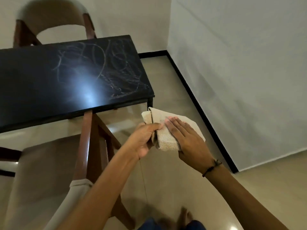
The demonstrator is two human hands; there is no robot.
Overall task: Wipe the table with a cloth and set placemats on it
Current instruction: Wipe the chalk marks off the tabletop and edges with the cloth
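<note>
A folded beige cloth [163, 136] is held in the air off the near right corner of the black table [41, 77]. My left hand [144, 140] pinches the cloth's left fold between thumb and fingers. My right hand [187, 138] lies flat over the cloth's right side, fingers stretched out together, with a dark cord on its wrist. The tabletop is glossy, with pale swirled streaks across its right half and a bright light reflection near its front edge. No placemats are in view.
A wooden chair with a beige seat [41, 176] stands at the table's near side, its frame [86, 143] under the table edge. Another chair [53, 19] stands at the far side. A white wall with black skirting [199, 110] runs on the right. Tiled floor lies below.
</note>
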